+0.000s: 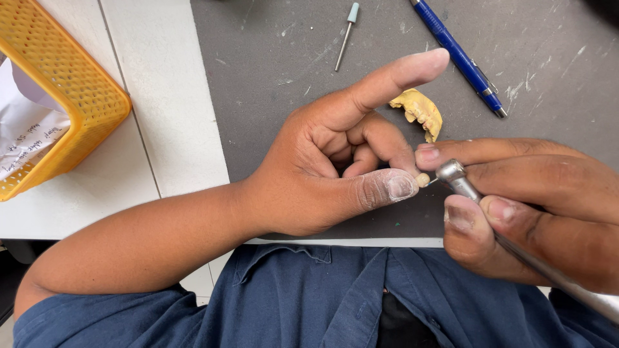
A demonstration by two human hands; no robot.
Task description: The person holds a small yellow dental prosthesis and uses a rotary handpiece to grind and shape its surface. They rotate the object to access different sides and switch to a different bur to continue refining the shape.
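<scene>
My left hand [329, 164] pinches a tiny cream-coloured tooth piece [422, 180] between thumb and bent fingers, with the index finger stretched out above it. My right hand [535, 200] grips a slim metal rotary handpiece [454, 177], whose head sits right against the small piece. Both hands hover over a dark grey mat [277, 71]. Just behind the fingers on the mat lies a yellow plaster dental cast [420, 111].
A blue pen [459, 55] lies at the mat's far right. A thin bur with a pale green tip [345, 35] rests at the mat's far middle. A yellow perforated basket [61, 90] holding papers stands on the white table at the left.
</scene>
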